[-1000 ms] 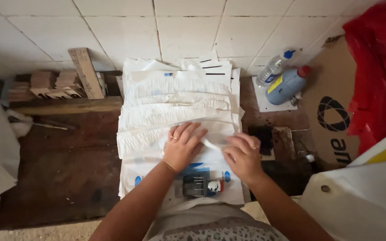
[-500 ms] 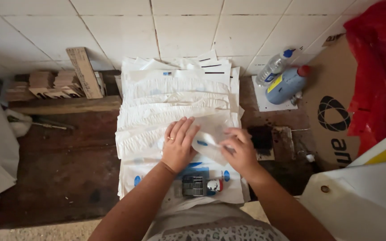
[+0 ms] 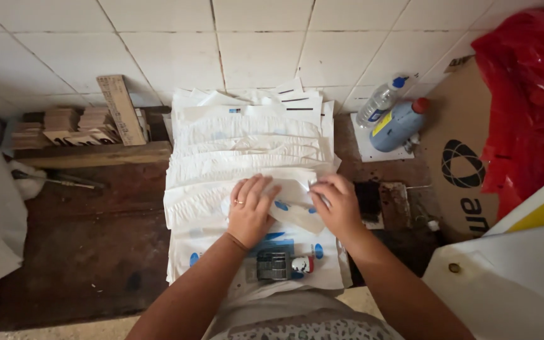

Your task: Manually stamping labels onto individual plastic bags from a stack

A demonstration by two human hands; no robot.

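A stack of white paper bags (image 3: 247, 145) lies fanned out on a dark wooden bench, reaching back to the tiled wall. My left hand (image 3: 251, 209), with a ring on one finger, presses flat on the nearest bag (image 3: 196, 204). My right hand (image 3: 338, 204) pinches that bag's folded flap (image 3: 297, 214) at its right side. In front of both hands lies a printed white and blue sheet (image 3: 203, 252) with a small dark stamp-like tool (image 3: 278, 266) on it.
Wooden blocks and a ruler-like strip (image 3: 121, 108) stand at the back left. A clear bottle (image 3: 380, 101) and a blue-grey bottle (image 3: 401, 124) stand at the back right. A cardboard box (image 3: 461, 145) and a red plastic bag (image 3: 530, 94) fill the right side. A dark brush pad (image 3: 368, 201) lies beside my right hand.
My right hand has folded the flap of the nearest bag over toward the left, while my left hand shifted slightly to press it down.
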